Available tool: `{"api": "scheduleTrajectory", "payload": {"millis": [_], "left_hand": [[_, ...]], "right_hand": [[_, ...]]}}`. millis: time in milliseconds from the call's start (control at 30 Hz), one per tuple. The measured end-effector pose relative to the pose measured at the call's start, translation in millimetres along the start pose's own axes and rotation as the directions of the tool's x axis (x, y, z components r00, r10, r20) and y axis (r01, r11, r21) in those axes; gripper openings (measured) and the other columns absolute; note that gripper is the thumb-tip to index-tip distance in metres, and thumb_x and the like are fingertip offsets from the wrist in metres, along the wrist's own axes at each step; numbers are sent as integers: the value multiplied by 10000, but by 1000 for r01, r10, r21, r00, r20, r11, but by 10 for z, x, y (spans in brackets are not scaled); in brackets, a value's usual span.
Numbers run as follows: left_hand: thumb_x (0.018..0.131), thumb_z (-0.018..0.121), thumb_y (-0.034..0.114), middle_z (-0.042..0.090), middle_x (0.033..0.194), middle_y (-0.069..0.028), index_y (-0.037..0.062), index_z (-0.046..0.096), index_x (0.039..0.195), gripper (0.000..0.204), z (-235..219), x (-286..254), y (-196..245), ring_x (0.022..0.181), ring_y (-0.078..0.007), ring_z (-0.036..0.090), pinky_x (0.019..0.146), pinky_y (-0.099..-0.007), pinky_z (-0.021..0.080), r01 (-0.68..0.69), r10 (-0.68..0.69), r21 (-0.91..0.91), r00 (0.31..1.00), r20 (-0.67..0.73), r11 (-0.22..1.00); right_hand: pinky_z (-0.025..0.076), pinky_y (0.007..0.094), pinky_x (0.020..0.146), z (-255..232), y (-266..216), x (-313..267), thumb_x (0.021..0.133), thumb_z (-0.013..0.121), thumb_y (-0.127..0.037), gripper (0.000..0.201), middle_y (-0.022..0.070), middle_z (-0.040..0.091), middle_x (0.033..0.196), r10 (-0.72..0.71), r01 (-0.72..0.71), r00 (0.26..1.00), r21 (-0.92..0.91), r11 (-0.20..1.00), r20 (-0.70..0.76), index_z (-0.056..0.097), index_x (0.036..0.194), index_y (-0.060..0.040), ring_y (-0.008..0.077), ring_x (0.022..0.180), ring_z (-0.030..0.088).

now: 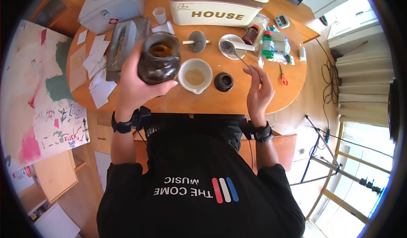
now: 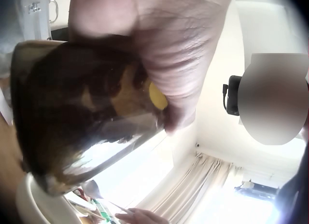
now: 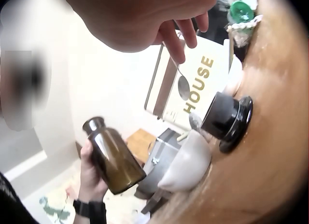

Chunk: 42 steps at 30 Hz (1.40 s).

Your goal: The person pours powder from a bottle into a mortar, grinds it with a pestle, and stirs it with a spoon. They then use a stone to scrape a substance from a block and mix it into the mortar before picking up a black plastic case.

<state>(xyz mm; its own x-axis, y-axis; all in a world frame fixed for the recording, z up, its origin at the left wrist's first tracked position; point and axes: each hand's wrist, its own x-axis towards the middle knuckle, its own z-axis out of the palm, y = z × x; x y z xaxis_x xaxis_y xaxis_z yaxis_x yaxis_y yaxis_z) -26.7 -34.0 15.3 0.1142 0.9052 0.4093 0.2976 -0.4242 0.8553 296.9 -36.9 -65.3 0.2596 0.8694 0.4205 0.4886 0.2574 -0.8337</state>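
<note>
My left hand [image 1: 129, 79] grips a brown glass bottle [image 1: 160, 68] around its body, raised over the table's left side. The bottle's mouth is uncovered. In the right wrist view the bottle [image 3: 115, 159] is tilted. My right hand [image 1: 260, 92] pinches the thin handle of a metal spoon [image 3: 183, 88], whose bowl overlaps a white dish [image 1: 238, 39] in the head view. Between the hands stands a white spouted mortar [image 1: 195, 65] with pale tan powder [image 1: 195, 77] in it. A black stopper [image 1: 223, 82] rests on the wood right of the mortar.
Behind the mortar stands a grey grinding wheel [image 1: 197, 42]; left of it lies a trough [image 1: 124, 45] holding brown sticks. A box marked HOUSE [image 1: 218, 11] and a metal case [image 1: 112, 9] line the back. Green-capped bottle [image 1: 267, 45] and red-handled scissors [image 1: 283, 77] are at right.
</note>
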Motion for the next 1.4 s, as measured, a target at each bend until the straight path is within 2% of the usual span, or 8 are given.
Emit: {"api": "scheduleTrajectory", "payload": {"millis": [33, 133, 333, 633, 933, 1033, 1133, 1400], "left_hand": [[669, 950, 130, 660, 1282, -97, 14, 528, 1411, 861, 26, -17, -25, 1177, -202, 659, 1029, -361, 532, -11, 7, -59, 998, -70, 998], [724, 921, 203, 598, 1395, -152, -3, 436, 1476, 918, 81, -85, -192, 1260, -250, 625, 1088, -413, 530, -97, 62, -171, 979, -196, 980], [737, 923, 209, 584, 1405, -147, -6, 433, 1482, 918, 111, -147, -337, 1263, -249, 622, 1079, -402, 541, -110, 94, -41, 953, -288, 993], [728, 926, 97, 624, 1303, -116, 23, 443, 1440, 864, 136, -292, -357, 1180, -208, 655, 1007, -373, 566, -27, -12, -144, 964, -264, 989], [729, 923, 82, 624, 1304, -116, 24, 426, 1452, 880, 150, -346, -334, 1175, -208, 660, 1005, -373, 566, 3, -37, -139, 971, -238, 990], [721, 932, 85, 624, 1302, -116, 22, 426, 1452, 892, 167, -400, -391, 1180, -206, 652, 1012, -369, 552, 44, -72, -116, 963, -258, 992], [714, 937, 90, 626, 1285, -111, 17, 431, 1445, 892, 187, -404, -401, 1177, -202, 642, 1012, -362, 539, 33, -54, -86, 967, -250, 996], [715, 938, 167, 618, 1259, -124, 19, 511, 1385, 808, 165, -428, -494, 1148, -237, 635, 1004, -387, 515, -30, 18, -46, 969, -248, 998]], "right_hand": [[546, 290, 778, -21, 84, 11, 1061, 594, -74, 178, 138, 809, 974, 81, -80, 996, 33, 996, -30, 706, 1165, 17, 187, 860, 752], [549, 286, 776, -77, 258, -16, 1068, 587, -87, 189, 140, 810, 993, 239, -236, 970, 84, 968, -36, 698, 1179, 19, 174, 881, 746], [562, 328, 820, -41, 434, -28, 1007, 646, -32, 159, 124, 799, 1022, 66, -66, 998, -89, 994, 2, 746, 1121, 14, 242, 970, 731], [520, 438, 803, -90, 627, 24, 842, 745, 28, 230, 124, 705, 903, -237, 280, 957, -323, 904, 166, 752, 1068, -20, 336, 860, 631], [510, 438, 849, -74, 338, -75, 782, 817, -64, 479, 133, 645, 1127, -453, 470, 875, -533, 704, 173, 682, 1242, -74, 347, 970, 623], [522, 442, 862, -15, -11, -131, 758, 823, -69, 572, 145, 637, 1108, -381, 489, 854, -295, 821, 354, 648, 1302, -68, 348, 1007, 633], [541, 454, 857, 107, -187, -111, 761, 827, -74, 633, 152, 624, 1128, -281, 469, 800, -261, 844, 530, 611, 1356, -65, 357, 1020, 649], [574, 495, 703, 232, -157, 139, 816, 761, -141, 496, 176, 583, 1023, -92, 546, 656, -387, 743, 749, 573, 1265, -44, 425, 857, 684]]}}
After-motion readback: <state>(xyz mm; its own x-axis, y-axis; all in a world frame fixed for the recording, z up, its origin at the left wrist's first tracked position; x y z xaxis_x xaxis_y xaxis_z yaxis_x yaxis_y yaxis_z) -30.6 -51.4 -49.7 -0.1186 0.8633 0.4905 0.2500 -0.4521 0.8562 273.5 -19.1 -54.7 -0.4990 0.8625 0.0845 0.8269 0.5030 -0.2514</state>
